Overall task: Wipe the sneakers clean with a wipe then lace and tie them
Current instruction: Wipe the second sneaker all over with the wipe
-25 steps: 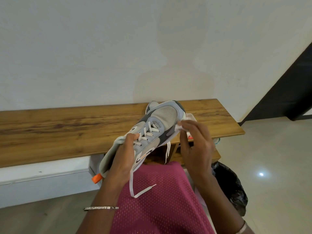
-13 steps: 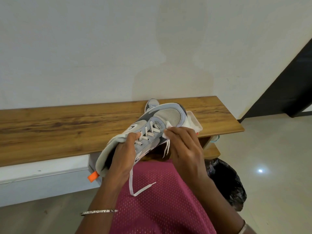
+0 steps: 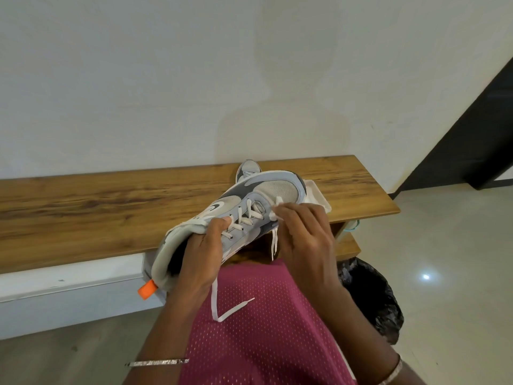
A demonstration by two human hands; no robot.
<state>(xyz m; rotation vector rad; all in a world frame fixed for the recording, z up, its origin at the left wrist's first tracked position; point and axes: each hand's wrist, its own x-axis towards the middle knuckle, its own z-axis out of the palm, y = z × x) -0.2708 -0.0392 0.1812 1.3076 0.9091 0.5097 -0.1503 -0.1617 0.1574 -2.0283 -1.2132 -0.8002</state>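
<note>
Head view, left hand [image 3: 198, 262] grips sneaker [image 3: 277, 190], right hand [image 3: 302, 240] pinches lace [image 3: 274, 243]

Grey mesh cloth and smooth matt panels make up the sneaker [image 3: 280, 190] held in the left grip [image 3: 202, 254]; its flat woven cloth lace [image 3: 274, 243] is pinched in the right grip [image 3: 302, 240]. Beyond both grips the tabletop [image 3: 97, 207] is grained wood with a soft sheen. Below them lies a perforated mesh garment [image 3: 263, 337]. Right of the right grip, a crinkled glossy plastic bag [image 3: 372, 295] sits on the polished floor [image 3: 449, 273]. The wall [image 3: 166, 79] is matt.
</note>
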